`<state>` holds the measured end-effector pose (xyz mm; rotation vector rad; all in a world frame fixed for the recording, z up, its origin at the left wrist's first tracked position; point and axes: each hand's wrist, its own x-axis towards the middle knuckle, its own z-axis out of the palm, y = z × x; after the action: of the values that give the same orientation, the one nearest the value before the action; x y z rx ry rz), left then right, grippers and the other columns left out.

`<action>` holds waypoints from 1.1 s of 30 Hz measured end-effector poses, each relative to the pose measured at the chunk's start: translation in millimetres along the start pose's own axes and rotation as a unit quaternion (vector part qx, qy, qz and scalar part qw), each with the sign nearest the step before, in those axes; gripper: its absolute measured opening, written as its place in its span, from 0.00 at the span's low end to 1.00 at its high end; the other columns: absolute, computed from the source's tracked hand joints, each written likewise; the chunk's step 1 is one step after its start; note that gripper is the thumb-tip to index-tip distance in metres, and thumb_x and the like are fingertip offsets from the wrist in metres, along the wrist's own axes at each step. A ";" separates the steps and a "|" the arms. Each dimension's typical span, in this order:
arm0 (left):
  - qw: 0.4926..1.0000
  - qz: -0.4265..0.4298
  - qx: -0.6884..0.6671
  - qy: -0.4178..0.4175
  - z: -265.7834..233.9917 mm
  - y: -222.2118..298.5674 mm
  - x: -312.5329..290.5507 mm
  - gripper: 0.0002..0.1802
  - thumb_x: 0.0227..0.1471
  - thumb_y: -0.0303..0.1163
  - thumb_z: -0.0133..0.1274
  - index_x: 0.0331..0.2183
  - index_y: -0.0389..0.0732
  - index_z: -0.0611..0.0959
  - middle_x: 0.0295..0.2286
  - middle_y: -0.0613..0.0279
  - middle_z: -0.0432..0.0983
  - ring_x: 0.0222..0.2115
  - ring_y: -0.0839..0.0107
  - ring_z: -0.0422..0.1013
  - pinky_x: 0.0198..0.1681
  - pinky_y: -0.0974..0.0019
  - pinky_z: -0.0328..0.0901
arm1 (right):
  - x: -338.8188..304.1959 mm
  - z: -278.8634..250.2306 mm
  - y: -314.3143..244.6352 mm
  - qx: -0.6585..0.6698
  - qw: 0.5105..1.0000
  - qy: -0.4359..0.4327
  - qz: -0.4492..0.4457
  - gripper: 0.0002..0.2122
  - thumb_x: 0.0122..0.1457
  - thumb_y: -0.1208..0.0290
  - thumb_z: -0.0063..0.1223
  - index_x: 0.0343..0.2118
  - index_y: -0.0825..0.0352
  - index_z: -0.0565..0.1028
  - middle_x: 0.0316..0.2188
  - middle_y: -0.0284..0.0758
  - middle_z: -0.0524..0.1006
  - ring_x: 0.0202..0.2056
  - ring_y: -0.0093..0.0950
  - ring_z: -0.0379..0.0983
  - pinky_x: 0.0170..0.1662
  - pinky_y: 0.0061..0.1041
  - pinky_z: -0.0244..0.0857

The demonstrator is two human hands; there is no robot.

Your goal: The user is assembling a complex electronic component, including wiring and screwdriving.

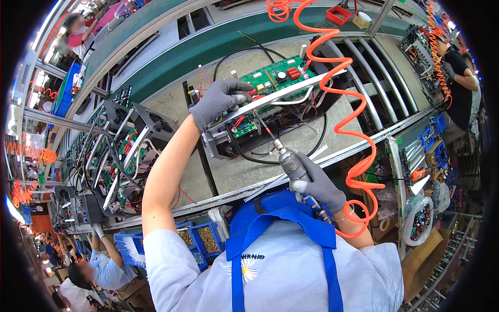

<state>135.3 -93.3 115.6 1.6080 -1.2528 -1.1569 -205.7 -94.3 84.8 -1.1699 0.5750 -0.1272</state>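
My right hand (319,182), in a grey glove, grips a pneumatic screwdriver (292,164) with an orange coiled hose. Its thin bit slants up to the near metal rail of an electronics unit (275,97). On that unit a green circuit board (267,78) carries red and white components and wires. My left hand (221,101), gloved too, rests over the rail's left part with fingers bent and pressed together. Something red shows at its fingertips; what they hold is hidden. Black cables (325,130) loop around the unit on the worktop.
More electronics units (125,145) stand on the line at left. Metal rollers (377,78) lie to the right, with another unit (418,49) and a person (457,78) beyond. The orange hose (353,132) hangs right of the unit. Blue bins (205,239) of small parts sit below the edge.
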 end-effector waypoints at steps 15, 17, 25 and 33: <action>0.988 -0.005 0.132 -0.083 -3.0 0.9 13.7 0.15 0.50 0.23 0.53 0.42 0.36 0.85 0.31 0.64 0.81 0.31 0.79 0.72 0.37 0.72 0.67 | 0.9 0.3 3.6 0.006 1.000 0.000 0.012 0.45 0.47 0.59 0.66 0.65 0.68 0.52 0.40 0.39 0.71 0.26 0.22 0.72 0.28 0.22 0.68; 0.985 -0.003 0.156 -0.072 -2.8 -4.7 17.0 0.15 0.49 0.22 0.54 0.41 0.36 0.85 0.30 0.64 0.81 0.31 0.79 0.72 0.36 0.72 0.67 | 3.5 -0.6 9.1 0.003 1.000 -0.001 -0.006 0.45 0.47 0.59 0.66 0.64 0.68 0.53 0.40 0.39 0.71 0.25 0.22 0.72 0.27 0.22 0.67; 0.981 -0.004 0.172 -0.087 -4.7 -10.0 27.8 0.14 0.44 0.26 0.58 0.37 0.40 0.87 0.29 0.60 0.83 0.30 0.75 0.75 0.37 0.69 0.68 | 3.0 -2.0 7.1 0.028 1.000 -0.007 -0.001 0.44 0.46 0.60 0.65 0.64 0.67 0.54 0.38 0.37 0.72 0.24 0.20 0.71 0.25 0.20 0.67; 0.988 -0.047 0.098 -0.105 -12.2 -1.6 19.8 0.13 0.47 0.26 0.59 0.38 0.38 0.87 0.29 0.62 0.83 0.29 0.78 0.74 0.36 0.71 0.68 | 6.5 -6.4 8.6 -0.177 0.982 0.043 -0.052 0.44 0.44 0.61 0.66 0.64 0.65 0.56 0.43 0.40 0.74 0.35 0.30 0.75 0.41 0.29 0.68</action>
<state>149.4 -111.8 113.7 1.7393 -1.4783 -1.3250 -205.1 -98.7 73.0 -1.5471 0.6281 -0.1706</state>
